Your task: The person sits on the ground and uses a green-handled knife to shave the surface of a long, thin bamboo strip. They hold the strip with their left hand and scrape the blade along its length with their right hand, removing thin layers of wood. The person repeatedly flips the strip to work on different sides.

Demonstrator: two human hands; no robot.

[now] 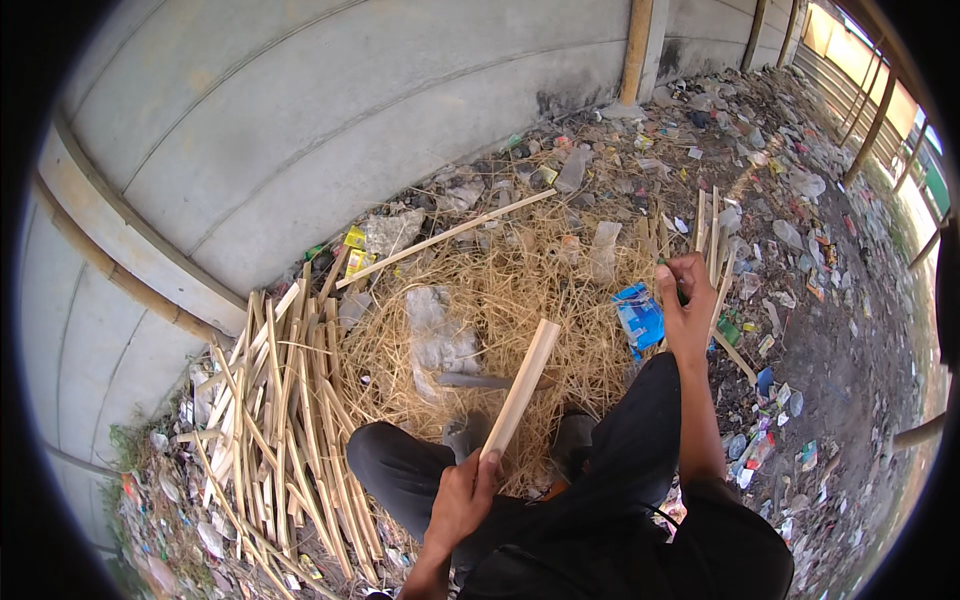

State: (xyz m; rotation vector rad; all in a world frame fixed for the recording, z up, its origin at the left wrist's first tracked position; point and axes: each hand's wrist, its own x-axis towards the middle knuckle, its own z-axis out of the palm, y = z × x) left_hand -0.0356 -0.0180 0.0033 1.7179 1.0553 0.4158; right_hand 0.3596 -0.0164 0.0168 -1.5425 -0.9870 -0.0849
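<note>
My left hand (467, 500) is closed round the lower end of a pale split bamboo strip (523, 385), which slants up and away to the right over the straw. My right hand (688, 300) is raised beyond my right knee with its fingers curled; a small dark-green bit shows at them, too little to name. Behind that hand several thin bamboo strips (713, 235) stick up from the ground. A dark flat blade-like piece (475, 381) lies on the straw between my knees, partly covered by the held strip.
Shavings and straw (500, 290) cover the ground ahead. A large heap of bamboo strips (300, 430) lies at left, beside a concrete wall (400, 90). One long strip (450, 238) lies across the straw. A blue wrapper (638, 315) and scattered litter (800, 400) are at right.
</note>
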